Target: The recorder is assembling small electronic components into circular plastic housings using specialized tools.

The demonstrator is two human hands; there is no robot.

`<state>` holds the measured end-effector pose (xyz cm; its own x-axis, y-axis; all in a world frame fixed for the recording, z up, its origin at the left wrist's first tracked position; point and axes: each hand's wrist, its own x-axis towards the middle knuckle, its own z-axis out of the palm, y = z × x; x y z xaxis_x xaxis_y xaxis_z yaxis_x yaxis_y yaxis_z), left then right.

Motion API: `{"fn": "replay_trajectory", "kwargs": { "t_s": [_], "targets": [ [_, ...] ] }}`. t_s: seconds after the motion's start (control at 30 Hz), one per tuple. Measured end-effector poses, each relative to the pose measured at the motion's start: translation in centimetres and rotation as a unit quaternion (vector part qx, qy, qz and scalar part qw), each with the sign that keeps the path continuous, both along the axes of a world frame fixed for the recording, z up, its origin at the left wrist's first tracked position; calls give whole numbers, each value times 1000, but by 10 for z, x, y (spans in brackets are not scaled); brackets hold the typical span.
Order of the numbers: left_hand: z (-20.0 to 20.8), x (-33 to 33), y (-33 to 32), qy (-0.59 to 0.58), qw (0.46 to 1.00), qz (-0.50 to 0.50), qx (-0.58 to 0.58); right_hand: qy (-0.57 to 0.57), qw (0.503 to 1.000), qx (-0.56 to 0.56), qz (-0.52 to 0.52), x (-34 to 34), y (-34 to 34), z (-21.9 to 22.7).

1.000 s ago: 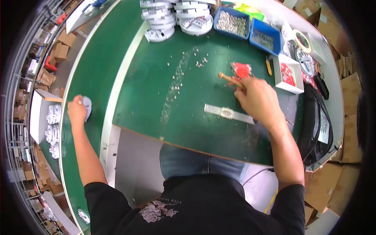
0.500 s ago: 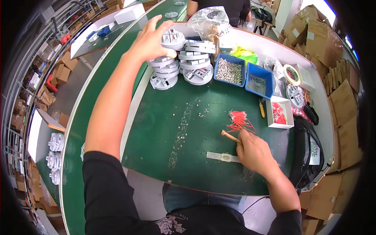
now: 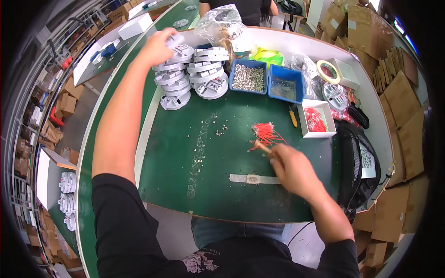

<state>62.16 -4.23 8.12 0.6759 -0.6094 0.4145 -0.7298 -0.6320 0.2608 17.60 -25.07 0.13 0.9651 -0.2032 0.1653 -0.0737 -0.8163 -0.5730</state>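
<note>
At the far left of the bench, my left hand (image 3: 158, 48) is closed on a round grey plastic base (image 3: 174, 41), tilted and partly hidden by the fingers. It is just above the left stack of similar grey bases (image 3: 175, 85); a second stack (image 3: 211, 87) stands beside it. In my right hand (image 3: 293, 170) is a slim wooden-handled tool (image 3: 263, 147), its knobbed end pointing up and left; the rest of it is hidden in the fist. Just beyond that end lies a bundle of red wires (image 3: 264, 131). A pale strip (image 3: 242, 178) lies on the bench beside the right hand.
Blue bins (image 3: 249, 76) (image 3: 286, 83) stand at the back, one full of small metal parts. On the right are a white box of red wires (image 3: 317, 121), a yellow-handled tool (image 3: 293, 117), a tape roll (image 3: 328, 72) and a black bag (image 3: 354, 171). Loose metal bits (image 3: 219, 133) dot the green bench.
My left hand has moved left, away from the stack's top, taking a grey base with it. The right hand still grips the wooden-handled tool. The whole view has shifted somewhat.
</note>
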Motion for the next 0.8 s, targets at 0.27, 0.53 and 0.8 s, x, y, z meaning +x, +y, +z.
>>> {"fn": "replay_trajectory", "kwargs": {
  "t_s": [0.27,0.53,0.8],
  "targets": [
    [10,-139,63,130,933,0,-335,-53,965,252,-43,10,-12,46],
    [-60,-282,76,316,806,-41,-499,-73,920,385,3,5,21,46],
    [-82,-370,28,539,582,-76,-604,-99,958,265,39,-16,49,42]
  ]
}}
